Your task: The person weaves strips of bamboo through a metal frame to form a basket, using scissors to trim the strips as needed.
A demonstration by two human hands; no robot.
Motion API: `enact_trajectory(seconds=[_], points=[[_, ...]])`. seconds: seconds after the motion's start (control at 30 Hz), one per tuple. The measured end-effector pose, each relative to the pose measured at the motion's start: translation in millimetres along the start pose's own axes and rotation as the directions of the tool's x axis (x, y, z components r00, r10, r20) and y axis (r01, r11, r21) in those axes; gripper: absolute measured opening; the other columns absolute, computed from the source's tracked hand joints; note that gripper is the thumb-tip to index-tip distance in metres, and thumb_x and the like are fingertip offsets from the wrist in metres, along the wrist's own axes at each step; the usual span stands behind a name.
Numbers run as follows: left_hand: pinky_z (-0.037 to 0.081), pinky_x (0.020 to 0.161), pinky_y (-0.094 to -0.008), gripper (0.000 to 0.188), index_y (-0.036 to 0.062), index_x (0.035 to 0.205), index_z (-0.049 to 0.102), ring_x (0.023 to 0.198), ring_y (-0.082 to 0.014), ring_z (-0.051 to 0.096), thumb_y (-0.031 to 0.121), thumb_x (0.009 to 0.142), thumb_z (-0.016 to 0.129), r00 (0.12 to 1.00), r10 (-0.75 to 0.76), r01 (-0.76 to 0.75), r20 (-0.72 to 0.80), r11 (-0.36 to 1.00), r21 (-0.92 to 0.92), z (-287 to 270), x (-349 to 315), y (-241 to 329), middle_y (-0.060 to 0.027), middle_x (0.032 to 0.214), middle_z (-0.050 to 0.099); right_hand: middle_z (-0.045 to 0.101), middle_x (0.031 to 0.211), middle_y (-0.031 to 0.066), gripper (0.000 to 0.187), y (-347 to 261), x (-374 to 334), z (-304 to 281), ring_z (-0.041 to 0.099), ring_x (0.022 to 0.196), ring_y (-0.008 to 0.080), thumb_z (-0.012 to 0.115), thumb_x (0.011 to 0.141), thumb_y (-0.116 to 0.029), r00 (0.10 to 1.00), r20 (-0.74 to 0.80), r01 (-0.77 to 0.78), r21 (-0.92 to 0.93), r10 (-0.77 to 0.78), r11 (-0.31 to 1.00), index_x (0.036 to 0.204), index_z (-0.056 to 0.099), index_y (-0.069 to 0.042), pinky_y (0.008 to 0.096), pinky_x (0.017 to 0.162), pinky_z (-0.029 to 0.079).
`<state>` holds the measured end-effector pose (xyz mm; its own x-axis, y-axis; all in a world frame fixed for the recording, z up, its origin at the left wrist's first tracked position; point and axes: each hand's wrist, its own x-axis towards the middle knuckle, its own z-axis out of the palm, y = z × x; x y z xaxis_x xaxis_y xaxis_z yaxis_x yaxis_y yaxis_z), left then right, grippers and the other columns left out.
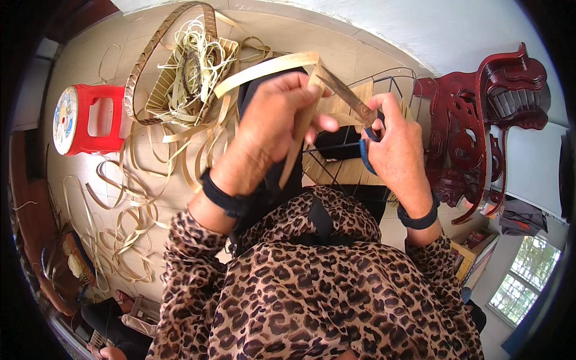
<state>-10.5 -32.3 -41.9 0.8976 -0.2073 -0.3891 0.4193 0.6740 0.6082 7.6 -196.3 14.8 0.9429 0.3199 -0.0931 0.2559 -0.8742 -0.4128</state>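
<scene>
My left hand (264, 123) pinches a flat, pale tan strip (267, 69), which bends sharply near the fingertips. One end reaches out to the left and another length hangs below the fingers. Blue-handled scissors (348, 96) are in my right hand (399, 144), fingers through the loops. Their rusty blades point up and left, with the tips at the strip's bend; whether they touch it I cannot tell. Below my hands, a dark wire frame (343, 145) partly filled with flat tan strips (360, 169) is at my lap, partly hidden by my hands.
On the floor at far left stands a woven basket (157, 96) with a tall handle, full of thin pale strands. A red stool (107, 129) is beside it. Loose strips (135, 219) tangle below. Carved dark-red furniture (450, 126) stands right. Another person (114, 321) sits lower left.
</scene>
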Motion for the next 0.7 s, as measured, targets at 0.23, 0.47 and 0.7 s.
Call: enact_trajectory(seconds=[0.23,0.47,0.7], points=[[0.046,0.071,-0.0298,0.013,-0.0032,0.087,0.052,0.078,-0.0183,0.056,0.008,0.079,0.050,0.974,-0.091,0.068,0.208,0.991,0.117,2,79,-6,-0.0115,0.085,0.057,0.056,0.062,0.0085,0.038,-7,-7,-2,0.057,0.060,0.0252,0.063,0.060,0.002,0.999,0.008,-0.035,0.020,0.034,0.999,0.089,0.041,-0.010,0.0339,0.051,0.043],[0.046,0.062,-0.0247,0.011,-0.0008,0.084,0.052,0.067,-0.0134,0.054,0.008,0.080,0.049,0.882,-0.225,0.166,0.415,0.971,0.175,-1,112,-18,-0.0071,0.077,0.056,0.046,0.055,0.0096,0.028,-6,-3,3,0.049,0.049,0.0211,0.057,0.064,0.002,0.996,-0.070,0.059,0.069,-0.054,0.996,0.086,0.044,-0.008,0.0290,0.046,0.040],[0.042,0.071,-0.0307,0.018,0.0000,0.088,0.054,0.081,-0.0142,0.050,0.015,0.077,0.054,0.793,-0.365,0.014,0.488,0.811,0.585,8,135,-3,-0.0038,0.079,0.054,0.046,0.054,0.0086,0.029,-11,4,2,0.048,0.048,0.0169,0.059,0.064,0.002,0.996,-0.009,0.085,0.047,-0.085,0.995,0.088,0.045,-0.008,0.0269,0.046,0.039]])
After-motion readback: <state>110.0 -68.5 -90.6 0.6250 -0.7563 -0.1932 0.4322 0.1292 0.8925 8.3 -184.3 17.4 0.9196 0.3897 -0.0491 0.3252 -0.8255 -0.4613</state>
